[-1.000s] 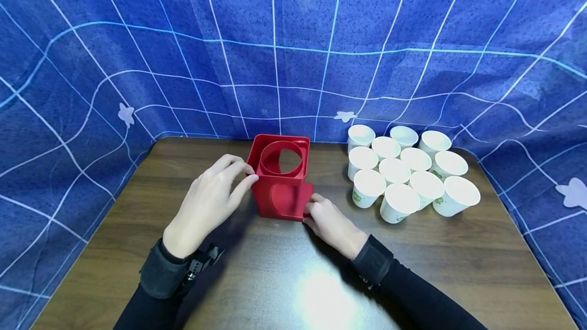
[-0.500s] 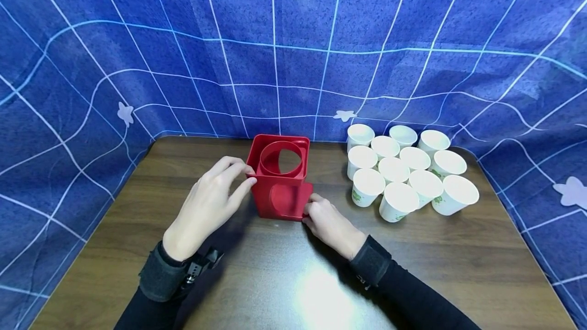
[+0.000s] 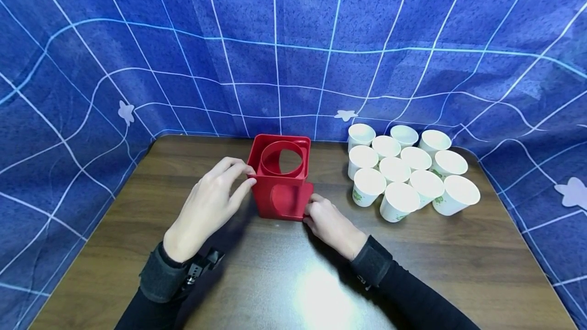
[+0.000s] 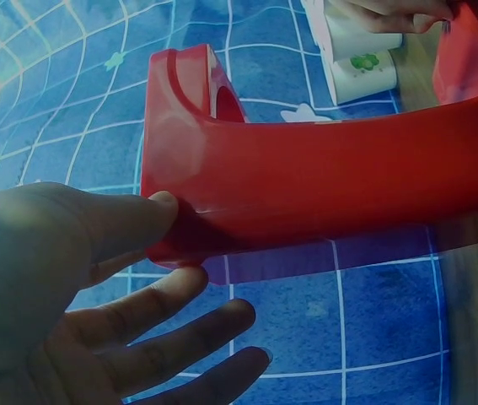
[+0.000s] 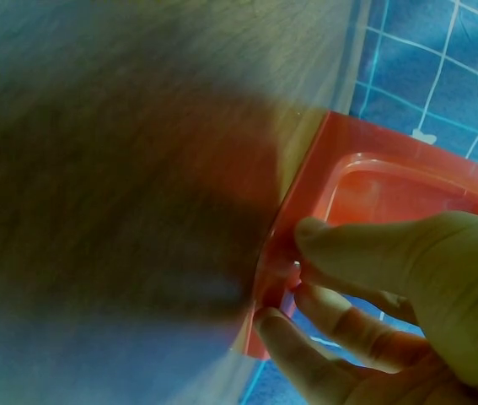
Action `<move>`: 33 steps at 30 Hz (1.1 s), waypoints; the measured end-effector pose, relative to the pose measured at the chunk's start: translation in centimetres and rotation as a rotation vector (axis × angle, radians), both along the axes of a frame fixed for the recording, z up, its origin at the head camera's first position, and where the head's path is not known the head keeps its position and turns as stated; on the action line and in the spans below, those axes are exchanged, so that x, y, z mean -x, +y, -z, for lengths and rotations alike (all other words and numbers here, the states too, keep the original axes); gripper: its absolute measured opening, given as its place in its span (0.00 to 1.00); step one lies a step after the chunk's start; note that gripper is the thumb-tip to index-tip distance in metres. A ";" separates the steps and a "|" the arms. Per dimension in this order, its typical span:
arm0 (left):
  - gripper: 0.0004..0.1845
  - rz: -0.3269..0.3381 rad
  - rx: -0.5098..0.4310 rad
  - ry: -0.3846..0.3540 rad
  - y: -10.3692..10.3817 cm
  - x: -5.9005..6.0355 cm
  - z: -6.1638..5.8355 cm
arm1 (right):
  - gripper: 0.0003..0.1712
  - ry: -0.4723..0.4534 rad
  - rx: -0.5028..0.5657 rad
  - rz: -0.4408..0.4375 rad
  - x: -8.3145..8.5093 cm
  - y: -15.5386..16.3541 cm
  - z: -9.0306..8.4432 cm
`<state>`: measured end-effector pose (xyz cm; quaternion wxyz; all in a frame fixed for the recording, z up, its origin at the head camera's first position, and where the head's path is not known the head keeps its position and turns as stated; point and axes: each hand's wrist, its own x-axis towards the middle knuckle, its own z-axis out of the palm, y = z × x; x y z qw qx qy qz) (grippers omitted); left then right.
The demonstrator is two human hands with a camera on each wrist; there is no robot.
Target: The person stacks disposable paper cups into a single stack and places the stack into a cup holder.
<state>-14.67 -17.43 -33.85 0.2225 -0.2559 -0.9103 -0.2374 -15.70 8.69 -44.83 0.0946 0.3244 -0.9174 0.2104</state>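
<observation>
A red plastic stand (image 3: 285, 197) with a round ring in its top and a cut-out in its front stands upright on the table, left of the cups. My left hand (image 3: 206, 205) pinches its upper left corner between thumb and index finger; in the left wrist view the other fingers of this hand (image 4: 45, 270) spread free below the stand (image 4: 306, 169). Low at the front right, my right hand (image 3: 334, 226) pinches the edge of the stand's base. The right wrist view has the thumb on top of that base edge (image 5: 302, 202), with fingertips at its side.
Several white paper cups (image 3: 400, 209) with green prints stand in close rows on the right, mouths up. A blue gridded cloth (image 3: 298, 65) hangs behind and beside the brown wooden table (image 3: 257, 279).
</observation>
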 end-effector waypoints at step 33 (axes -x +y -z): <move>0.58 -0.190 0.355 -0.350 4.0 -8.2 10.1 | 0.63 -0.013 -0.048 0.236 -7.9 6.7 0.6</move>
